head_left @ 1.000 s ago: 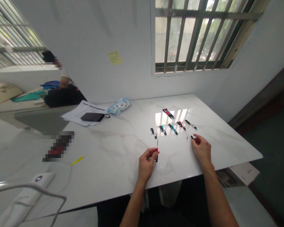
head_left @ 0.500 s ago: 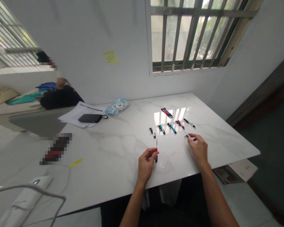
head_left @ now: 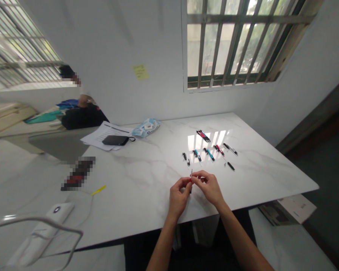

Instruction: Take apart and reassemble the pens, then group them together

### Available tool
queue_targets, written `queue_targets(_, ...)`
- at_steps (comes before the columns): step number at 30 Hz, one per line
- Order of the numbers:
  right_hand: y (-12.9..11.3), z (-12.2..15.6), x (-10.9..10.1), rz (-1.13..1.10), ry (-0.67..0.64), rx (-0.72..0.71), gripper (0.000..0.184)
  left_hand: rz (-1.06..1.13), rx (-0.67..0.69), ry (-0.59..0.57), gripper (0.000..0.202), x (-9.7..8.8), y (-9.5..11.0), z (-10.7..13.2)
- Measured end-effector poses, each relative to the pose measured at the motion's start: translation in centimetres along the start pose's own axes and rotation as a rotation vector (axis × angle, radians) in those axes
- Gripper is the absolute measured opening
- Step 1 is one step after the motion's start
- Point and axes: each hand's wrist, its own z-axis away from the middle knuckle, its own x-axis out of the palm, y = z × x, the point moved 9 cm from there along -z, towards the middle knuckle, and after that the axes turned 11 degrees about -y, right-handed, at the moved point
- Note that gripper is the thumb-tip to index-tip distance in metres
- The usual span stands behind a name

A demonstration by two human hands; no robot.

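A disassembled red pen [head_left: 191,180] stands nearly upright, its thin refill pointing up and a black end showing below. My left hand [head_left: 179,197] pinches its barrel. My right hand [head_left: 208,187] is closed at the pen's upper part, fingertips meeting those of the left; exactly which piece it grips is partly hidden. Beyond the hands lie a black pen part [head_left: 231,166], a short black piece [head_left: 188,162] and a black cap-like part [head_left: 184,156]. Behind them are teal pens [head_left: 209,154], a red pen [head_left: 219,150] and a black-and-clear pen [head_left: 230,149].
A bundle of pens [head_left: 203,136] lies farther back. To the left are a tissue pack [head_left: 145,127], papers [head_left: 96,137], a black phone-like case [head_left: 115,140], a yellow strip [head_left: 98,190] and a white power strip [head_left: 46,231]. A person [head_left: 83,109] sits far left.
My right hand has let go of the black pen part at the right and moved left to the red pen. My left hand still holds the red pen. The view has shifted slightly.
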Motion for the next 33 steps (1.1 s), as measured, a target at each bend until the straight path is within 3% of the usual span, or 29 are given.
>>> queue_targets(8, -0.9, 0.3, -3.6, -0.338, 0.295, -0.074, 0.026, -0.097, 0.013, 0.088, 0.011, -1.2, 0.2, 0.2)
queue_targets(13, -0.5, 0.2, -2.3, -0.172, 0.135, -0.01, 0.024, 0.01, -0.066, 0.115, 0.024, -1.4, 1.0, -1.0)
queue_targets(17, -0.4, 0.6, -1.1, -0.088, 0.067, -0.016, 0.023, 0.132, -0.103, 0.129, 0.038, -0.4, 1.5, -2.3)
queue_targets(21, -0.5, 1.1, -1.2, 0.023, 0.037, -0.025, 0.021, 0.248, -0.151, 0.173, 0.041, -0.1, 0.3, -3.1)
queue_targets(24, 0.3, 1.7, -4.1, 0.137, 0.091, -0.024, 0.021, 0.297, -0.172, 0.208, 0.044, -0.8, -1.0, -3.1)
queue_targets(27, 1.7, 2.9, -10.2, 0.277, 0.301, -0.01, 0.028, 0.174, -0.155, 0.181, 0.043, -1.3, -1.4, -2.8)
queue_targets(30, 3.0, 4.0, -16.3, 0.463, 0.515, 0.047, 0.034, 0.02, -0.14, 0.071, 0.039, -0.5, -1.3, -2.3)
queue_targets(33, 3.9, 4.2, -19.6, 0.608, 0.57, 0.099, 0.037, -0.06, -0.145, 0.023, 0.036, 0.1, -1.2, -2.1)
